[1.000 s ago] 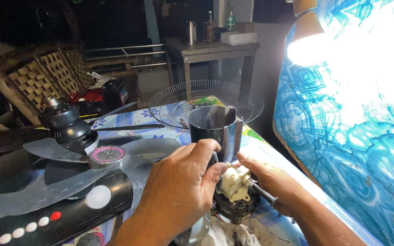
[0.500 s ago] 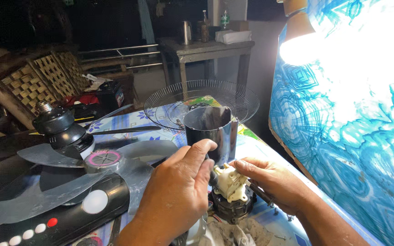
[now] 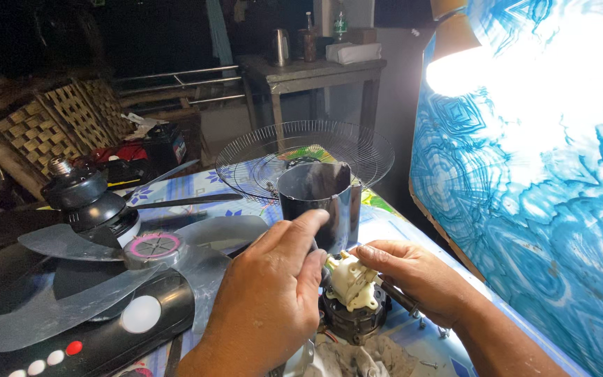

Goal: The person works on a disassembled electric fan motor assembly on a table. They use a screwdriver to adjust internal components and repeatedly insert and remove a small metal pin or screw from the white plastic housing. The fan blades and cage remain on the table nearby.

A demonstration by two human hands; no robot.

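A dark fan motor stands on the patterned table with a cream plastic gearbox on top of it. My left hand grips the motor from the left, thumb stretched toward the gearbox. My right hand pinches the gearbox from the right and also carries a screwdriver along its palm. Just behind stands a shiny dark fan housing.
A grey fan blade with a pink hub lies at left, above a black control panel with buttons. A wire fan guard sits behind. A blue patterned panel walls the right side. Loose screws lie near the motor.
The view has shifted slightly. My right hand's fingers have moved up onto the cream gearbox; my left hand keeps its grip on the motor.
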